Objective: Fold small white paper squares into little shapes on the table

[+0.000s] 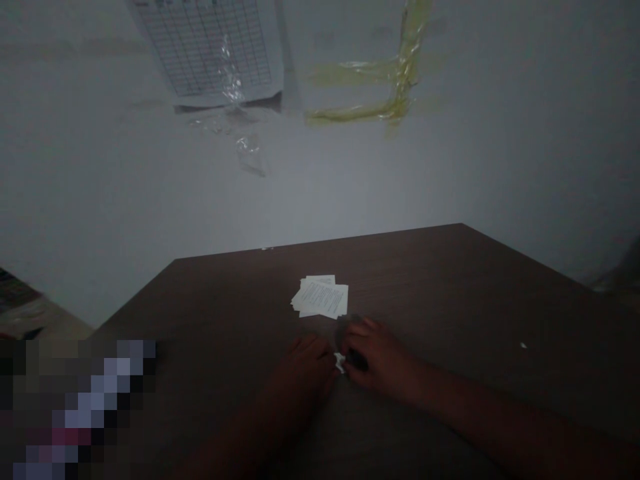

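Note:
A small white piece of paper (340, 362) shows between my two hands, low over the brown table. My left hand (311, 362) is at its left side, fingers closed together and tips against the paper. On the other side, my right hand (376, 355) has its fingers curled in, thumb and fingertips at the paper's edge. A dark patch lies inside the curl of the right hand; whether it is an object or shadow I cannot make out. Just beyond the hands lies a loose stack of printed paper slips (321, 297), fanned unevenly.
The brown table (225, 300) meets a pale wall (350, 180) at the back. A ruled sheet (215, 50) and strips of yellow tape (360, 113) are stuck on the wall. One white scrap (523, 345) lies at the right. A pixelated area covers the lower left.

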Demonstrator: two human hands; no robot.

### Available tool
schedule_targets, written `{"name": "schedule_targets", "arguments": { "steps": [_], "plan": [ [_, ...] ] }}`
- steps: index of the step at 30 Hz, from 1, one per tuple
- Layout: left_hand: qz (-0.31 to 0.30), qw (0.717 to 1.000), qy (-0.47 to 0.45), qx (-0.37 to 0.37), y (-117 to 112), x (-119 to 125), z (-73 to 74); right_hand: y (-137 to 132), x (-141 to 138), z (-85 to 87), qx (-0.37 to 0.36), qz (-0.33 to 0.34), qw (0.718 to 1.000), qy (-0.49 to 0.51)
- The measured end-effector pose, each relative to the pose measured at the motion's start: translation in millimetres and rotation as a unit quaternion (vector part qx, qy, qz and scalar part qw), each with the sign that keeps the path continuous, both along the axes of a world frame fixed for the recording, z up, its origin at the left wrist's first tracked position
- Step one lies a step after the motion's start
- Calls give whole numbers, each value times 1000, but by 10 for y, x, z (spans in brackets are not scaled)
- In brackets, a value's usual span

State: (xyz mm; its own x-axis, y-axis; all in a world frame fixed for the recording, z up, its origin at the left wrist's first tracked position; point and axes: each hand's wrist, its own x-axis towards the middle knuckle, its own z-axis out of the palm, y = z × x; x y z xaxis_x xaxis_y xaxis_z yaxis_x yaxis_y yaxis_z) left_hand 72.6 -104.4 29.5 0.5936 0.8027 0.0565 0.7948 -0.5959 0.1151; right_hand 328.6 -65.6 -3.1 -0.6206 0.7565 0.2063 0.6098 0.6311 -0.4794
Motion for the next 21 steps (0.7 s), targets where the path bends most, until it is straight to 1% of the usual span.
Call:
{"name": "schedule_targets", "arguments": {
  "steps": [5, 9, 13, 17, 21],
  "plan": [
    [4, 1000, 5, 4, -5, -19, -42, -8, 6, -4, -10, 4, 1000, 0],
    [2, 1000, -19, -4, -39, -33, -29, -5, 37, -1, -11, 13, 1000, 9],
    [23, 999, -43, -5, -40, -24, -4, -22, 74, 15, -8, 43, 998, 33],
    [35, 998, -49, -21, -24, 22, -39, -31, 64, -1, -1, 71, 996, 48],
    [25, 995, -88, -23, -50, 33, -65, -6, 28, -49, -2, 60, 997, 54]
  ]
}}
